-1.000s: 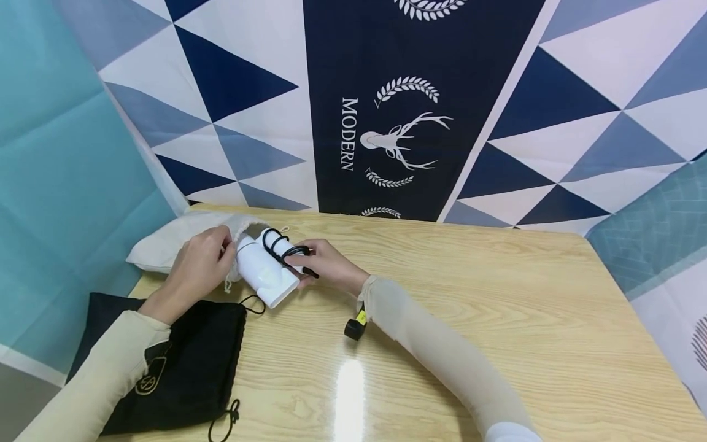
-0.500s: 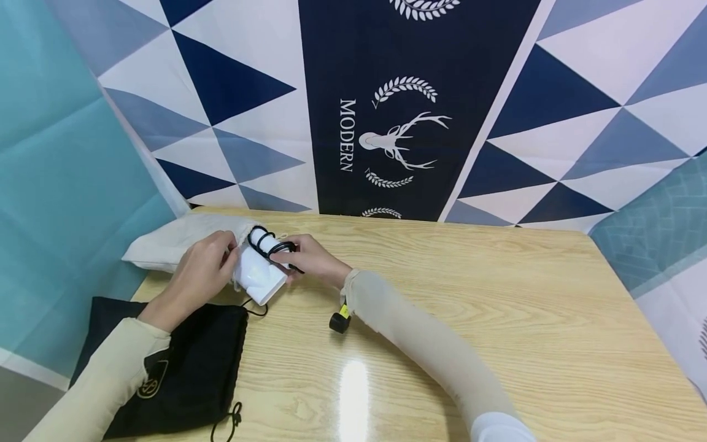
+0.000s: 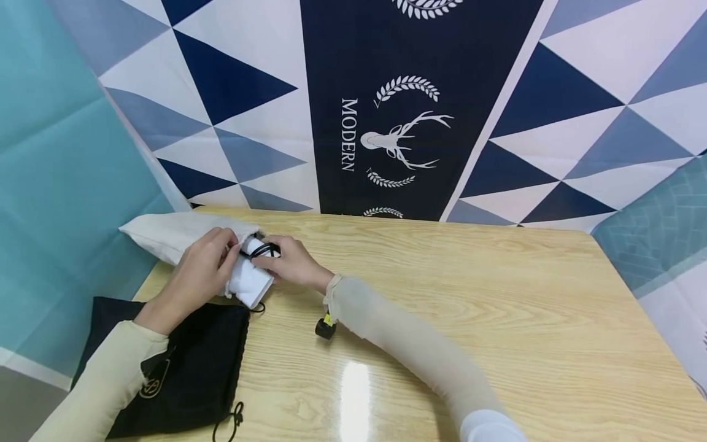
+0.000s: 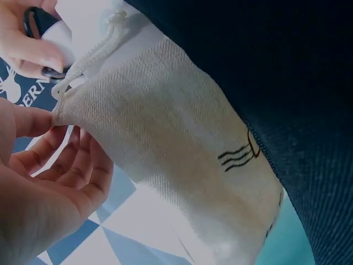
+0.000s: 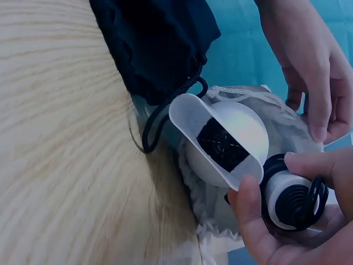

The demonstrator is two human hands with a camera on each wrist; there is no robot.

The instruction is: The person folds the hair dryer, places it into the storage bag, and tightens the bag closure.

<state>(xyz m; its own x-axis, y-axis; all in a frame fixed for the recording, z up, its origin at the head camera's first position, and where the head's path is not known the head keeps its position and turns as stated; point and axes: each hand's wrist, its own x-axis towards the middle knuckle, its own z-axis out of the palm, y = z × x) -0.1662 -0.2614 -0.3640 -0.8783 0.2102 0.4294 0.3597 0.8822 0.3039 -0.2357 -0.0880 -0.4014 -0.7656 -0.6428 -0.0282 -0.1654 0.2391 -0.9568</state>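
A white hair dryer (image 3: 250, 281), its black cord (image 3: 265, 249) wound round the folded handle, sits partly inside a cream drawstring bag (image 3: 166, 233) at the left back of the table. My right hand (image 3: 295, 264) grips the handle with the cord. Thumb and index finger of my left hand (image 3: 201, 261) pinch the edge of the bag's mouth; the other fingers are loosely bent in the left wrist view. The right wrist view shows the flat nozzle (image 5: 179, 113) facing out and the handle's end (image 5: 289, 204) beside it. The bag hides the dryer's rear part.
A black drawstring pouch (image 3: 204, 362) lies at the left front, under the left forearm, with its cord loop (image 3: 236, 417) on the wooden table (image 3: 469, 294). A small black-and-yellow device (image 3: 326, 327) is at the right cuff. Patterned cloth (image 3: 248, 92) rises behind the table.
My right hand has moved left, pushing the hair dryer deeper into the cream bag. My left hand has kept its hold on the bag's mouth, almost in place.
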